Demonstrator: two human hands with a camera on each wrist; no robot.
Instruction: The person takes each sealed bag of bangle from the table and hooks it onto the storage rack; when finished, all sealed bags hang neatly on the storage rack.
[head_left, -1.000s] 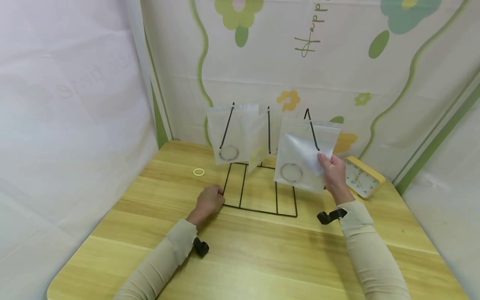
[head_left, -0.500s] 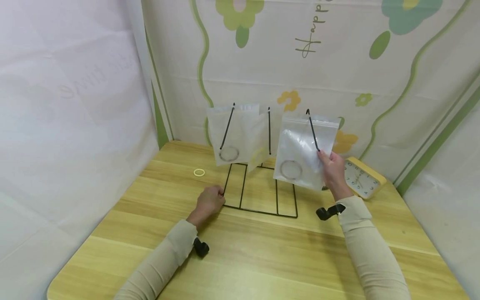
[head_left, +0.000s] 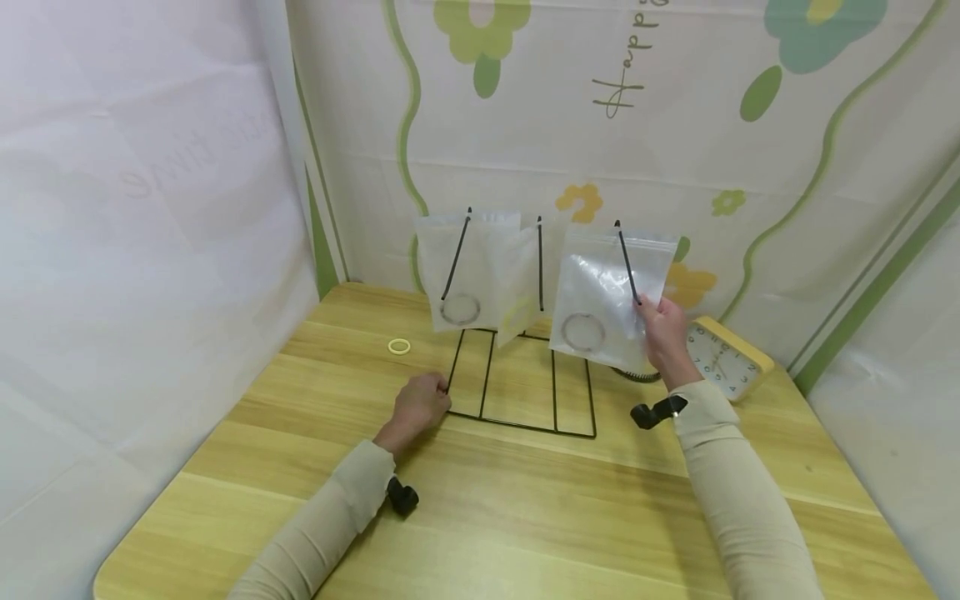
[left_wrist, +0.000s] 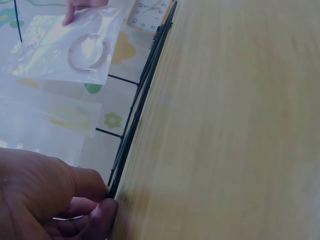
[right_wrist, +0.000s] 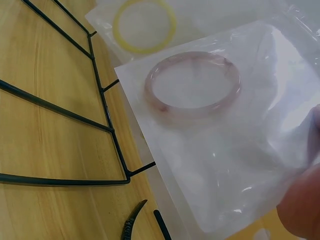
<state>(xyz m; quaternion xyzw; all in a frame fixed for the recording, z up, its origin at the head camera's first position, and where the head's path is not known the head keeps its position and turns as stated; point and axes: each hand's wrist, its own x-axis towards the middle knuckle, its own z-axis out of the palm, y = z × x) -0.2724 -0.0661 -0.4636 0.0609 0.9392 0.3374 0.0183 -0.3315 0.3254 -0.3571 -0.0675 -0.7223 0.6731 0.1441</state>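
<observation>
A clear zip bag (head_left: pixel 577 279) with a pinkish bangle (right_wrist: pixel 195 111) in it hangs at the right-hand hook (head_left: pixel 628 265) of a black wire rack (head_left: pixel 517 426). My right hand (head_left: pixel 666 333) pinches this bag by its right side, close to the hook's tip. Low at the rack's front left corner, my left hand (head_left: pixel 420 404) grips the wire between thumb and fingers. Two more bags hang beside it: the left bag (head_left: pixel 480 262) has a brownish bangle, and the middle bag (head_left: pixel 517 271), turned sideways, has a yellow one.
On the wooden table (head_left: pixel 480 525), left of the rack, lies a pale yellow ring (head_left: pixel 399 353). A yellow clock (head_left: pixel 727 358) stands behind my right hand. Partly hidden under the right bag is a dark coiled band (head_left: pixel 637 377). A patterned curtain (head_left: pixel 525 150) closes off the back.
My right hand has shifted slightly back and up with the bag, whose lower edge has risen. More of the dark coiled band shows beneath it. My left hand stays put on the rack.
</observation>
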